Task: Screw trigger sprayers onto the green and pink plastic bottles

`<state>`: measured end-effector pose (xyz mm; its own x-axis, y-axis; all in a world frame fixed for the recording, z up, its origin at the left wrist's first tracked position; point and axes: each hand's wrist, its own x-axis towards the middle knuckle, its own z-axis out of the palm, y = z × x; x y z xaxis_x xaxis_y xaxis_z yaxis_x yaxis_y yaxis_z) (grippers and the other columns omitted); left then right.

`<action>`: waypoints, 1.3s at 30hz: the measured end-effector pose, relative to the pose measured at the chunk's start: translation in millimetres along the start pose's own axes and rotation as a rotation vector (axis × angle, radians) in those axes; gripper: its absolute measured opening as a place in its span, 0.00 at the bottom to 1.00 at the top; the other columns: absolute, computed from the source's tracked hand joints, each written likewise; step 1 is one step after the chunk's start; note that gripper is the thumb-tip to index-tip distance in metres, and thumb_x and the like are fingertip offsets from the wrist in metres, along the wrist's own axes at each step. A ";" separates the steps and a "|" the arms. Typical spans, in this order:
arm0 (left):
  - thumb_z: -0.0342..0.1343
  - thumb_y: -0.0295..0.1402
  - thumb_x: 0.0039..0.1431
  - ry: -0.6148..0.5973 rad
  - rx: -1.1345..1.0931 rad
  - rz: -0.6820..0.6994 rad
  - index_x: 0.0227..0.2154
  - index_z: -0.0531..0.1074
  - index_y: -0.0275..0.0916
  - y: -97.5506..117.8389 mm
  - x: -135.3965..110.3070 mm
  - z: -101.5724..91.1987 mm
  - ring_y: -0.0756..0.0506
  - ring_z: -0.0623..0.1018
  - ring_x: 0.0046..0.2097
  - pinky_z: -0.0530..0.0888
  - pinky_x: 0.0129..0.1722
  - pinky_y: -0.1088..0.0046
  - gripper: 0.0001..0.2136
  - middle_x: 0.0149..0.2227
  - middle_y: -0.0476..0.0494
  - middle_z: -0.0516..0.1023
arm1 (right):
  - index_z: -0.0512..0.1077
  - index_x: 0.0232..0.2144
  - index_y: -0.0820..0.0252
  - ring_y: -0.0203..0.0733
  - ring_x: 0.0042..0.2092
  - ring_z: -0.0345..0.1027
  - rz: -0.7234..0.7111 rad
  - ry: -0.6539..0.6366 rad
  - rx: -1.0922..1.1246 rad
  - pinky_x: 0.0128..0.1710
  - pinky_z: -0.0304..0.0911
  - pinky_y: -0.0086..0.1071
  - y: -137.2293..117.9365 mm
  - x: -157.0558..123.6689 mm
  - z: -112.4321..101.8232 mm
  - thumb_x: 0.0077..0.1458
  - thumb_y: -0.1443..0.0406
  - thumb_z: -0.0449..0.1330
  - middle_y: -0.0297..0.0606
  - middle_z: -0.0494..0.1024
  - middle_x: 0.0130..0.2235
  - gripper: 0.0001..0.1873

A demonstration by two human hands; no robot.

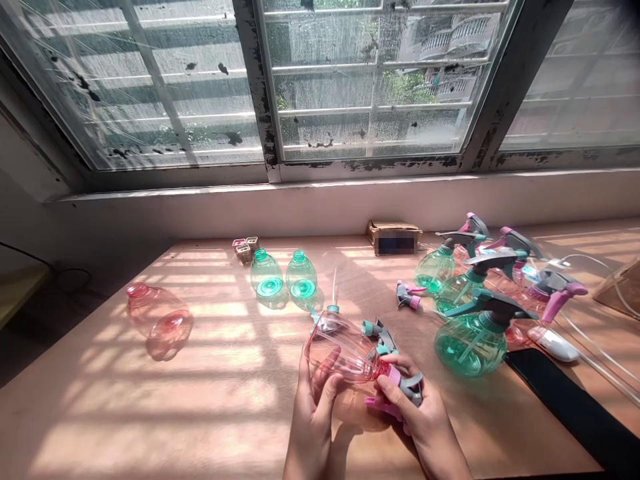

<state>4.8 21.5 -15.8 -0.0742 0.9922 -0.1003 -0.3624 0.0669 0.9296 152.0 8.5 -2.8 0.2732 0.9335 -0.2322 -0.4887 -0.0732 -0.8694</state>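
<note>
My left hand [320, 390] is wrapped round the body of a clear pink spray bottle [343, 347], tilted on its side with its neck toward the right. At that neck, my right hand [413, 400] grips a pink and grey trigger spray head [395, 377], which sits against the bottle's mouth; whether it is threaded on I cannot tell. Just beyond the bottle lie a grey and teal spray head [381, 333] and another teal-collared spray head [330, 320] with its tube pointing up. A loose pink and grey spray head [409, 295] rests farther back.
Two open green bottles [269, 277] stand at the back, beside small blocks [244, 248]. A pink bottle [159, 317] lies at left. Several assembled spray bottles [470, 347] crowd the right, near a white mouse [554, 342], cables and a black mat [555, 400]. A cardboard box [395, 238] is by the wall.
</note>
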 end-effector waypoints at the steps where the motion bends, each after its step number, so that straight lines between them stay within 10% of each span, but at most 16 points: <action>1: 0.65 0.50 0.60 -0.006 -0.002 -0.006 0.75 0.47 0.47 0.5 0.0 -0.4 0.33 0.74 0.67 0.71 0.66 0.58 0.46 0.63 0.32 0.77 | 0.79 0.37 0.59 0.35 0.24 0.69 -0.001 0.002 -0.003 0.27 0.77 0.30 -0.7 -0.2 0.1 0.36 0.51 0.83 0.29 0.76 0.25 0.30; 9: 0.67 0.53 0.57 0.032 0.053 0.082 0.75 0.33 0.47 -1.8 -7.6 5.9 0.33 0.70 0.70 0.70 0.66 0.57 0.56 0.72 0.29 0.65 | 0.80 0.34 0.59 0.37 0.27 0.71 -0.019 -0.025 0.004 0.26 0.75 0.28 5.9 -1.0 1.2 0.35 0.54 0.83 0.32 0.79 0.31 0.26; 20: 0.65 0.50 0.60 0.080 0.051 0.076 0.74 0.50 0.46 -3.3 0.4 3.2 0.32 0.69 0.70 0.69 0.67 0.58 0.45 0.68 0.31 0.71 | 0.80 0.34 0.58 0.36 0.27 0.71 -0.016 -0.040 0.017 0.27 0.76 0.29 6.7 -0.4 1.2 0.36 0.54 0.83 0.32 0.79 0.32 0.25; 28: 0.62 0.51 0.63 -0.010 -0.039 -0.023 0.76 0.43 0.48 -3.3 -2.7 3.9 0.30 0.82 0.58 0.78 0.59 0.51 0.46 0.62 0.31 0.77 | 0.80 0.38 0.58 0.39 0.29 0.72 -0.044 -0.024 0.025 0.29 0.78 0.31 6.2 0.9 -1.8 0.39 0.53 0.82 0.31 0.79 0.30 0.27; 39: 0.60 0.56 0.62 0.100 0.067 0.041 0.75 0.41 0.46 4.2 -5.5 4.6 0.34 0.72 0.68 0.70 0.66 0.60 0.48 0.67 0.30 0.71 | 0.81 0.36 0.57 0.37 0.29 0.71 -0.015 -0.097 -0.021 0.27 0.74 0.26 6.9 -5.6 2.2 0.38 0.55 0.82 0.33 0.79 0.33 0.24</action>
<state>7.9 16.7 -9.8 -0.1812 0.9789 -0.0940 -0.2950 0.0370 0.9548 145.3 3.5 -6.5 0.1983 0.9640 -0.1770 -0.4678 -0.0657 -0.8814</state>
